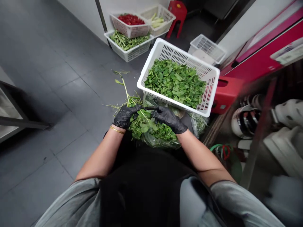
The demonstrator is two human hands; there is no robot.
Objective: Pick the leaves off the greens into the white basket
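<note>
The person's left hand [125,116] and right hand [167,119], both in black gloves, sit close together, their fingertips nearly meeting over a bunch of leafy green stems [144,126]. The left hand is curled narrowly around the stems, and one long, thin stem [124,90] rises from it toward the far left. The right hand is also narrowed, pinching the same bunch, though its exact grip is partly hidden. A gold bangle [117,130] circles the left wrist.

The bunch lies in a clear plastic bag [161,143] against the person's black apron [146,186]. Just beyond the hands, a white basket [151,67] sits heaped with loose leaves [175,83]. Farther off, on the grey tile floor [59,94], stand baskets of red chillies [131,19], green beans [127,41] and pale vegetables [157,22], with a red stool [177,15] beside them. A smaller white basket [207,49] stands near the red crate [226,93] at right.
</note>
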